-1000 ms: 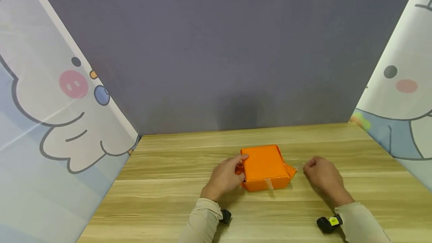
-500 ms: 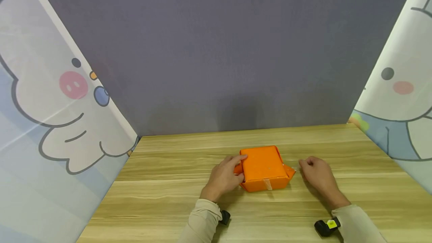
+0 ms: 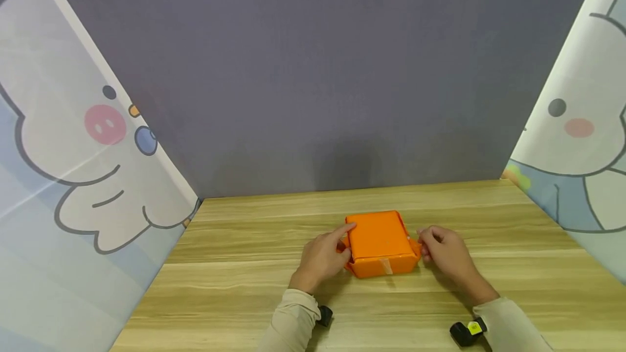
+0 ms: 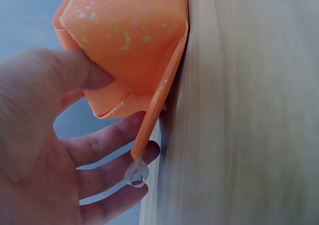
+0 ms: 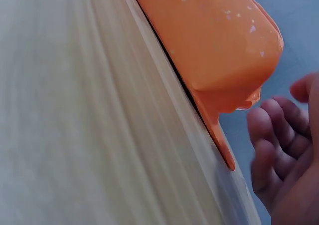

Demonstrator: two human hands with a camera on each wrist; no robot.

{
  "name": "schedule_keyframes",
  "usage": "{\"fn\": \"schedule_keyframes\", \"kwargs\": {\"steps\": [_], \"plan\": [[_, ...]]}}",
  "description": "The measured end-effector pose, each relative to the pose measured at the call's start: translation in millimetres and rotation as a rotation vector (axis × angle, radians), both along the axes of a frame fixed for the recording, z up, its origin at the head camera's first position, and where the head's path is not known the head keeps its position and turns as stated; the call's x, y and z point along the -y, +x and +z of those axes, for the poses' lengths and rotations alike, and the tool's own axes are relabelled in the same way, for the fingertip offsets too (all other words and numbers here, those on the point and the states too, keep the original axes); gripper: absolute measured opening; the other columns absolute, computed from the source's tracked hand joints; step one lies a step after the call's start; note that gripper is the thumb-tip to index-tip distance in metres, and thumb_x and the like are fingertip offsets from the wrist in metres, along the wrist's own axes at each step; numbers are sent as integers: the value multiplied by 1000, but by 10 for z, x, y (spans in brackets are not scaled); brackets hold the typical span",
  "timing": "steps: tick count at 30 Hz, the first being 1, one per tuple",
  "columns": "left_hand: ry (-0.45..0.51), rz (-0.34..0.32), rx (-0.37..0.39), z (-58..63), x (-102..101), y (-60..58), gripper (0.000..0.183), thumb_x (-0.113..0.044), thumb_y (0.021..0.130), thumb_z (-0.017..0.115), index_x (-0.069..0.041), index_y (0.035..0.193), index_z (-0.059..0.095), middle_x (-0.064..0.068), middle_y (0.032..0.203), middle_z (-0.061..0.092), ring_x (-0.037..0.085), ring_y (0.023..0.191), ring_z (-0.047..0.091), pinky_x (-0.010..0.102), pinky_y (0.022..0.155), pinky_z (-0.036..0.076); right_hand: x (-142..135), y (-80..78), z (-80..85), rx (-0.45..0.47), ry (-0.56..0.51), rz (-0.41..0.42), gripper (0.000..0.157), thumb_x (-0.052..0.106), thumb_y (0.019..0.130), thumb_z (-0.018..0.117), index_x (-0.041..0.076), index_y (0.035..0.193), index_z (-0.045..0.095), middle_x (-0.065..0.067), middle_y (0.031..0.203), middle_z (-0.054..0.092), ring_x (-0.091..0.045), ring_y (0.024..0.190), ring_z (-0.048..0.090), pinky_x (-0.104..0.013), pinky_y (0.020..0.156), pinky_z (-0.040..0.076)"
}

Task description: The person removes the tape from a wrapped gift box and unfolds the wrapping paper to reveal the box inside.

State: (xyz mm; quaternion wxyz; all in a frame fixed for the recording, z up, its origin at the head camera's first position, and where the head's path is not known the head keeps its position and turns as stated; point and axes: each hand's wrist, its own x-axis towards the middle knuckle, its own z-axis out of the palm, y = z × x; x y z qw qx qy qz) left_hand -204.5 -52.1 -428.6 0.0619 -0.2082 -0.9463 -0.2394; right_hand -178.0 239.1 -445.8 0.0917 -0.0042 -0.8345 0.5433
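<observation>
An orange paper-wrapped box (image 3: 379, 235) sits on the wooden table, with loose end flaps at both sides and a strip of tape (image 3: 386, 266) on its front. At its left end my left hand (image 3: 320, 259) rests, index finger on the top edge. The left wrist view shows the thumb touching the end paper and the other fingers extended behind the left flap (image 4: 157, 98). A loop of clear tape (image 4: 137, 174) hangs from that flap's tip. My right hand (image 3: 447, 254) is beside the right flap (image 5: 222, 140), fingers loosely bent, the thumb apart from them.
The wooden table (image 3: 244, 276) runs back to a grey panel (image 3: 318, 80). Cartoon-printed sheets (image 3: 73, 124) stand along the left and right sides. Black cameras, such as the one (image 3: 462, 334) by the right sleeve, are strapped to both wrists.
My right hand has moved left, from apart from the box up to its right flap, which it now partly overlaps. My left hand keeps its place on the box.
</observation>
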Motion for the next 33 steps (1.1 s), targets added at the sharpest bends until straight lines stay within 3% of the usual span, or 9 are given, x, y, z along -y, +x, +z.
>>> {"fn": "schedule_keyframes", "kwargs": {"steps": [3, 9, 16, 20, 24, 29, 33], "plan": [[-5, -1, 4, -14, 5, 8, 60, -23, 90, 69, -40, 144, 52, -15, 81, 61, 5, 67, 53, 28, 55, 42, 18, 5, -10, 11, 46, 49, 32, 24, 104, 56, 1, 83, 64, -10, 73, 61, -21, 60, 59, -29, 54, 51], [-9, 2, 0, -9, 17, 33, 62, -26, 89, 72, -41, 145, 51, -6, 96, 65, 9, 73, 54, 31, 60, 43, 17, 25, -1, 45, 92, 171, 35, 40, 100, 62, 5, 92, 65, -9, 74, 61, -23, 64, 59, -32, 52, 51], [4, -62, 68, -13, 80, 33, 65, -28, 92, 70, -42, 150, 44, 2, 116, 59, 13, 72, 50, 32, 60, 42, -57, 32, 27, 77, 82, 314, 35, 34, 100, 63, 1, 111, 61, -11, 88, 63, -24, 75, 61, -33, 56, 53], [47, -84, 141, 19, 108, 37, 70, -32, 90, 72, -44, 151, 41, 3, 139, 52, 21, 101, 60, 44, 80, 49, -68, 30, 32, 72, 114, 248, 38, 39, 100, 62, 3, 111, 63, -9, 85, 63, -22, 73, 62, -33, 58, 54], [88, -82, 181, 39, 96, 51, 72, -35, 87, 76, -44, 150, 42, 6, 157, 35, 34, 129, 51, 58, 96, 44, -40, 42, 41, 93, 105, 168, 44, 43, 99, 62, 1, 111, 61, -10, 78, 61, -20, 65, 60, -31, 57, 54], [110, -82, 172, 26, 77, 68, 72, -36, 84, 80, -39, 147, 46, 5, 159, 32, 32, 132, 49, 56, 97, 45, -5, 20, 7, 106, -18, 117, 52, 42, 100, 62, -7, 117, 56, -13, 79, 65, -23, 65, 66, -33, 60, 58], [106, -84, 134, 27, 63, 73, 62, -37, 88, 77, -36, 144, 50, -1, 148, 45, 21, 123, 54, 45, 96, 47, 19, 8, -3, 98, -94, 60, 53, 42, 101, 58, -9, 117, 56, -15, 84, 68, -25, 70, 70, -33, 62, 58]]}}
